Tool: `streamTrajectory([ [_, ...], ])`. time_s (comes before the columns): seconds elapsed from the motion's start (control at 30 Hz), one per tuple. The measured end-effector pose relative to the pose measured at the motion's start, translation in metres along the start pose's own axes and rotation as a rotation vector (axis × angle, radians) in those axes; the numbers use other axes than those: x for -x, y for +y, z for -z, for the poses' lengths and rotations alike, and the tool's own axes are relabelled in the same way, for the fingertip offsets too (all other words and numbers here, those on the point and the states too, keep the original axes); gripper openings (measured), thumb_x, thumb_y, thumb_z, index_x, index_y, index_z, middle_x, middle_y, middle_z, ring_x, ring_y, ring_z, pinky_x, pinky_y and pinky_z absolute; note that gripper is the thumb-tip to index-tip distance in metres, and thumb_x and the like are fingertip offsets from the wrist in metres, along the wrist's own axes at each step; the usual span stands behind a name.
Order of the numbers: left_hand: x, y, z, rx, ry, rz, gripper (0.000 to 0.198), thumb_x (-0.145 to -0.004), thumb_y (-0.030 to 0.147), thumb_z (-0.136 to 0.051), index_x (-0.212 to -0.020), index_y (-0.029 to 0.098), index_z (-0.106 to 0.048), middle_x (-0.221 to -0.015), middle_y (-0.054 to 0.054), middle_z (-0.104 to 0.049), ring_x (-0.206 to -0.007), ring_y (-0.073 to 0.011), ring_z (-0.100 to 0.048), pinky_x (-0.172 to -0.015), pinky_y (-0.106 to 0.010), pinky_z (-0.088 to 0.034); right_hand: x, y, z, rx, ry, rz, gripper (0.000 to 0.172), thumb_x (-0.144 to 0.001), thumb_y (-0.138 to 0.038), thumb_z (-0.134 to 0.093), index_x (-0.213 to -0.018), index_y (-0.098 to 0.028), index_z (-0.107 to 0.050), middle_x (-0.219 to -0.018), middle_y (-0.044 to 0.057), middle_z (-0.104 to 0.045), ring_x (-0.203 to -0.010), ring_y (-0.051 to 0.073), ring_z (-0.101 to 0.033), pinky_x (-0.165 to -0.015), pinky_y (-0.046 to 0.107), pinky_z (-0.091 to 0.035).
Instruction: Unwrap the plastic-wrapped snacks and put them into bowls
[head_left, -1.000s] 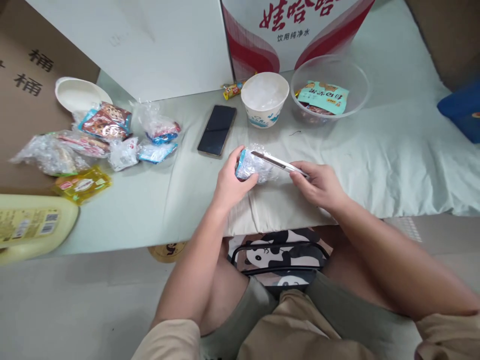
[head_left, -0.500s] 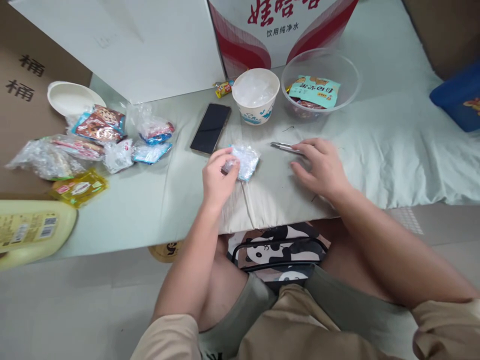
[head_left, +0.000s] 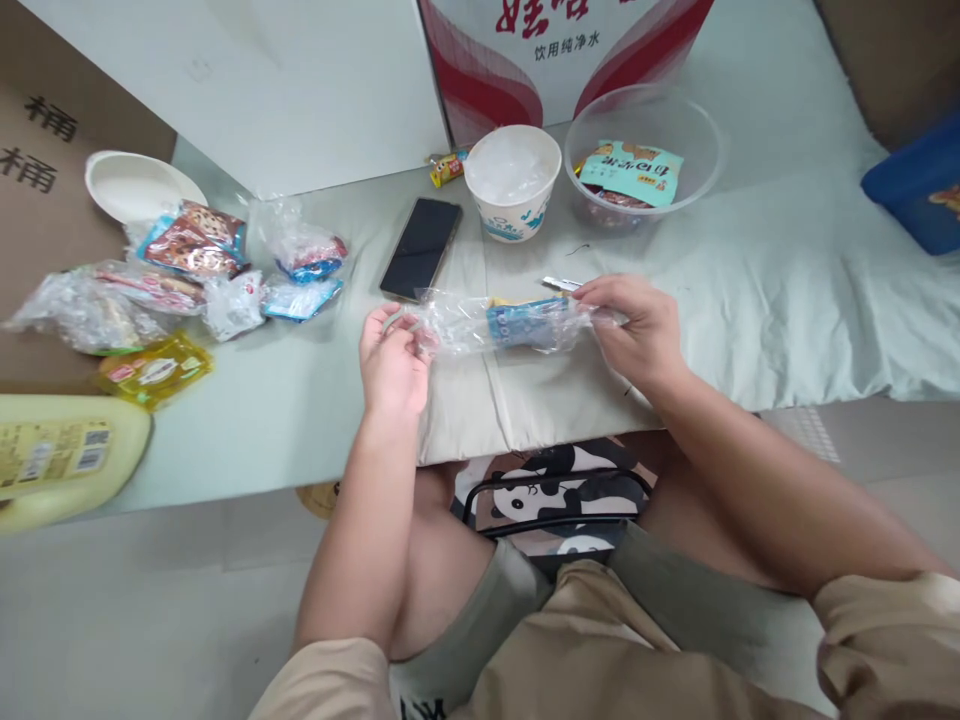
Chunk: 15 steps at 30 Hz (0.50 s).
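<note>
A clear plastic bag point(head_left: 457, 325) with a small blue packet point(head_left: 529, 322) inside is stretched level between my two hands. My left hand point(head_left: 395, 358) pinches the bag's left end. At the other end, my right hand point(head_left: 634, 325) grips the plastic between thumb and fingers. Just behind the right fingertips a utility knife point(head_left: 561, 285) lies on the cloth, partly hidden by the hand. A dark phone point(head_left: 421, 248) rests beyond my left hand. Farther back stands a paper tub point(head_left: 512, 215) with clear plastic in it.
A clear bowl point(head_left: 709, 165) holds snack packets, and a small yellow wrapper point(head_left: 448, 168) lies left of the tub. Several packaged snacks point(head_left: 196, 240) are heaped at the left by a white dish point(head_left: 142, 188). A yellow jug point(head_left: 75, 455) and large boxes point(head_left: 247, 90) flank the cloth-covered surface point(head_left: 300, 420).
My right hand has come off the knife and now holds the bag's right end. The bundled bag is drawn out long, with my left hand shifted left.
</note>
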<state>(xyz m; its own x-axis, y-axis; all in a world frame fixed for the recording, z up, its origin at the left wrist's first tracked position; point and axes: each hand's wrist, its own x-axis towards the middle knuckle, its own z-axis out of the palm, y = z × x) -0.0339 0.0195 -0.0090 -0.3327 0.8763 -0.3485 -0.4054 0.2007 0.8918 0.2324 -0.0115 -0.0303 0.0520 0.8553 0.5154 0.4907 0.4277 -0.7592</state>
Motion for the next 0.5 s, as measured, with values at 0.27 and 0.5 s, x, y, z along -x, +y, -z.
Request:
streamTrajectory([
  [0.27, 0.002, -0.006, 0.016, -0.512, -0.318, -0.453, 0.028, -0.075, 0.038, -0.070, -0.098, 0.023, -0.068, -0.104, -0.006, -0.068, -0.093, -0.0190, -0.064, -0.068, -0.027, -0.051, -0.003, -0.004, 0.027, -0.541, -0.241, -0.212, 0.054, -0.083, -0.076, -0.059, -0.072, -0.024, -0.070, -0.061, 0.005, -0.065, -0.082, 0.030, -0.072, -0.082, 0.048, -0.060],
  [0.5, 0.028, -0.030, -0.016, -0.780, -0.497, -0.495, 0.031, -0.082, 0.050, -0.074, -0.094, 0.023, -0.063, -0.087, -0.002, -0.065, -0.074, -0.0141, -0.058, -0.066, -0.027, -0.047, -0.002, -0.028, 0.064, -0.456, -0.852, -0.282, 0.036, -0.097, -0.051, -0.058, -0.113, -0.022, -0.071, -0.087, 0.006, -0.078, -0.082, 0.023, -0.074, -0.080, 0.037, -0.058],
])
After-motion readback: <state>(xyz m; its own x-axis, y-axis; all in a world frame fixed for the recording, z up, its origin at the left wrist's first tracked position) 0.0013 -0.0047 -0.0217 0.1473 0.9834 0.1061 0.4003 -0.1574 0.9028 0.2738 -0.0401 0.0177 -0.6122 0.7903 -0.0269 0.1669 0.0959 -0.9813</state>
